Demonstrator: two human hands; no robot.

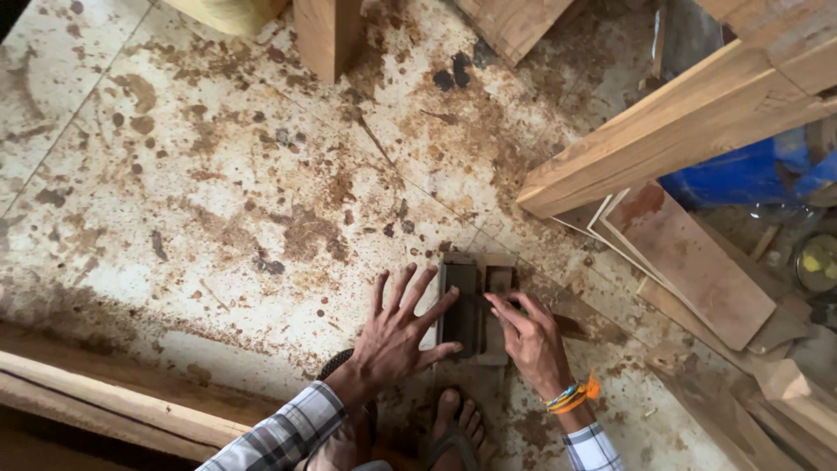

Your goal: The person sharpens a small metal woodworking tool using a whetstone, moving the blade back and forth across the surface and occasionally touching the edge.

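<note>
Stone [460, 307] lengthwise away from hands [397, 336]

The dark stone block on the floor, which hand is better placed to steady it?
Probably the left hand: its spread fingers already lie against the dark stone block, while the right hand only touches its inner edge with fingertips.

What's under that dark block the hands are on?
The dark block sits in a wooden holder on the stained floor. Both hands, left and right, cover part of it; its underside is hidden.
</note>
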